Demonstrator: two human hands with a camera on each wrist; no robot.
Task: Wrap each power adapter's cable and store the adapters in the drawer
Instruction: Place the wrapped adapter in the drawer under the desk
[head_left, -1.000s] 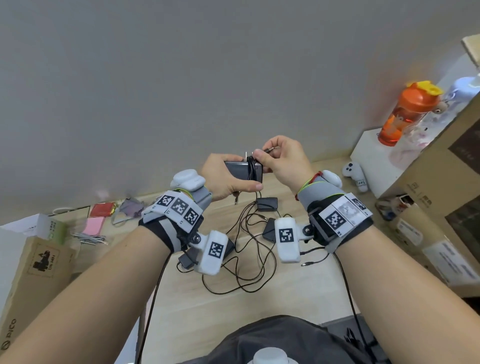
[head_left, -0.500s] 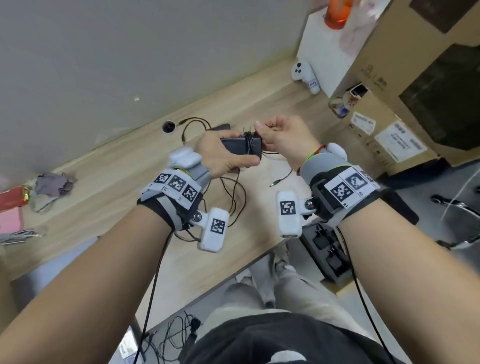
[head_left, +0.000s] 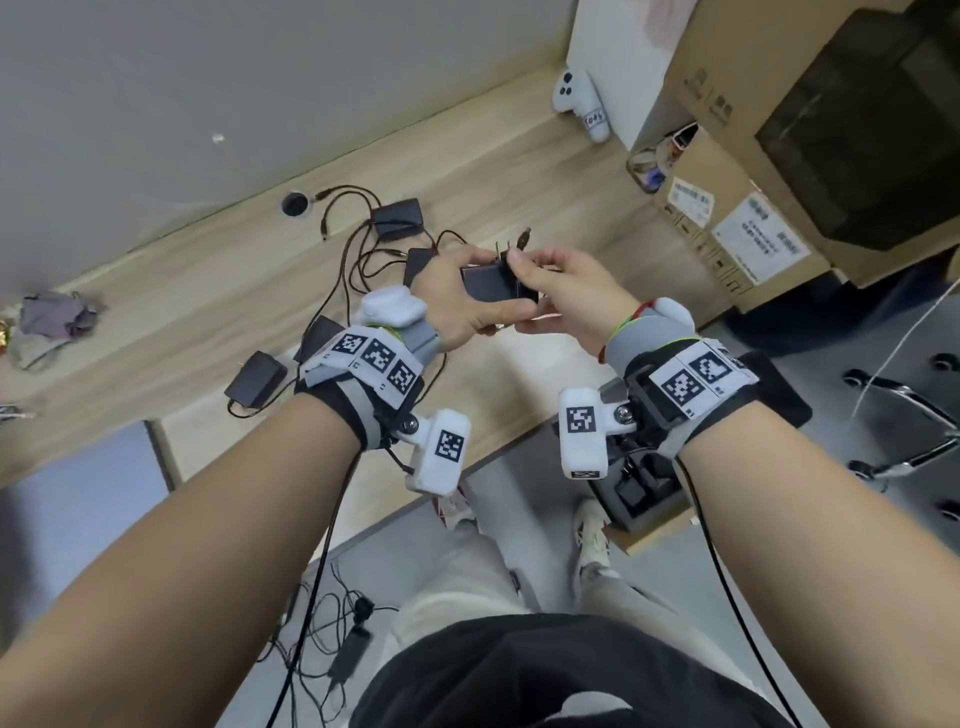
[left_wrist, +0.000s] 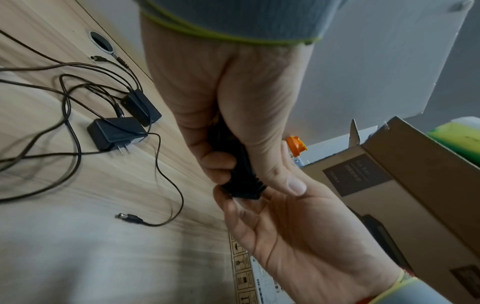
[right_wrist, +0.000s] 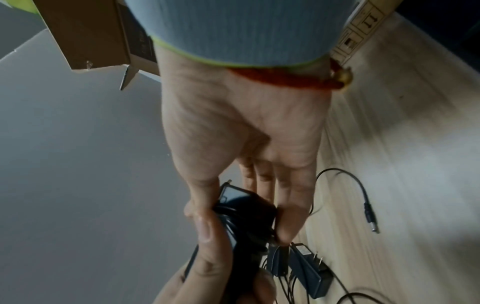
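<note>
The head view looks steeply down from above the forearms onto the desk (head_left: 218, 291), its near edge and the floor below. The left wrist view sits close behind the left hand (left_wrist: 233, 115), facing along it toward the desk's back edge and wall. The right wrist view looks along the right hand (right_wrist: 246, 131) from just as near. All three share the held adapter (head_left: 491, 283) and the loose adapters (left_wrist: 116, 133).
</note>
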